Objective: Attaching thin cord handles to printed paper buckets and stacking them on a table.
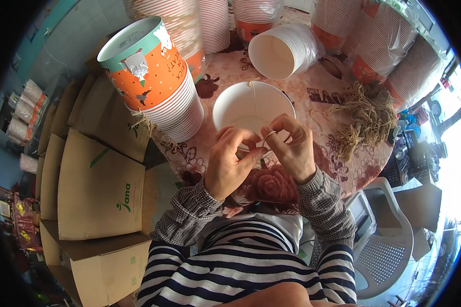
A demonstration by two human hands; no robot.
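Observation:
My left hand [225, 158] and my right hand [293, 149] meet over the near rim of a white-lined paper bucket [228, 108] standing mouth up on the table. Between the fingertips of both hands runs a thin, pale piece of twine [269, 135], bent into a small loop by the right one. A strand of twine also hangs inside the bucket from its far rim. How the twine meets the near rim is hidden by my fingers. To the left rises a stack of nested buckets [171, 105], the top one orange and green with printed figures.
A flowered tablecloth [317, 110] covers the table. Loose twine [366, 123] lies in a bundle at the right. Nested white buckets [281, 51] lie on their side behind, with wrapped stacks [386, 46] around. Cardboard boxes [102, 184] stand left, a plastic chair [384, 250] right.

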